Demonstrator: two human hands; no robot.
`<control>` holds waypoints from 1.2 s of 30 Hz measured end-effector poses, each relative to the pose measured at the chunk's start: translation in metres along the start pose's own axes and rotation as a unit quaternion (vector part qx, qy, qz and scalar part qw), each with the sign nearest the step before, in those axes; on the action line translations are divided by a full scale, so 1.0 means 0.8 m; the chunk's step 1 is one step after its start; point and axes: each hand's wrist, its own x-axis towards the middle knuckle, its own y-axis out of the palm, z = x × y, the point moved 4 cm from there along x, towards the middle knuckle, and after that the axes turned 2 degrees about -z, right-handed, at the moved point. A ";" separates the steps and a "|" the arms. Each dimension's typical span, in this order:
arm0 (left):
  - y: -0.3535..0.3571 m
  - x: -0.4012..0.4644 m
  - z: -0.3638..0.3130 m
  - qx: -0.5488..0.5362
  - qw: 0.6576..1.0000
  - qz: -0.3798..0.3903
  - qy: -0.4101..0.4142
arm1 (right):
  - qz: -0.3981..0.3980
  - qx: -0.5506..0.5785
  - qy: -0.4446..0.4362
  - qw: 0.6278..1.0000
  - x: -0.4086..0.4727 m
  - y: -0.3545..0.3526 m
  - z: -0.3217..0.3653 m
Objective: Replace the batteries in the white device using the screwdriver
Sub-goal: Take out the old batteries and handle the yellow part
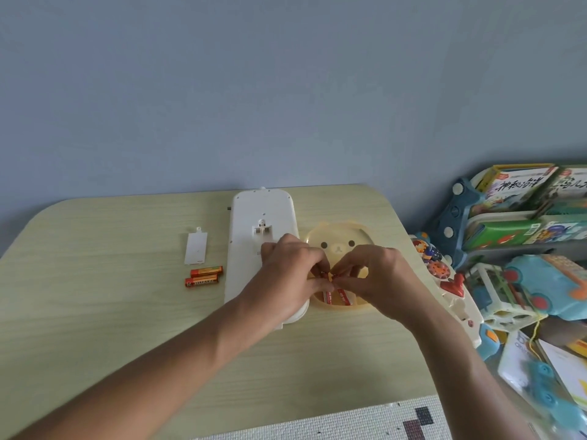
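Both hands meet over the yellow bear-faced tray (346,230), left hand (286,274) and right hand (378,274) pinching small red batteries (330,276), mostly hidden by fingers. The smooth white device (251,249) lies mid-tabletop near the far edge, compartment open.

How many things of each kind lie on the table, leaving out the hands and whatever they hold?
White device: 1
Battery cover: 1
Loose orange batteries: 2
Bear-face container: 1
Total: 5
The container holds more red items, partly hidden by the hands, so I left them uncounted.
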 end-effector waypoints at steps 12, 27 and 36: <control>-0.012 0.005 0.000 0.045 0.999 0.021 0.012 | -0.052 0.031 0.055 0.997 -0.024 -0.047 -0.022; -0.002 0.025 0.009 0.034 0.998 0.044 0.000 | 0.028 0.008 0.078 0.997 -0.015 -0.023 -0.063; -0.012 0.026 0.007 -0.011 0.998 -0.037 0.050 | -0.091 0.010 0.051 0.994 -0.008 -0.020 -0.063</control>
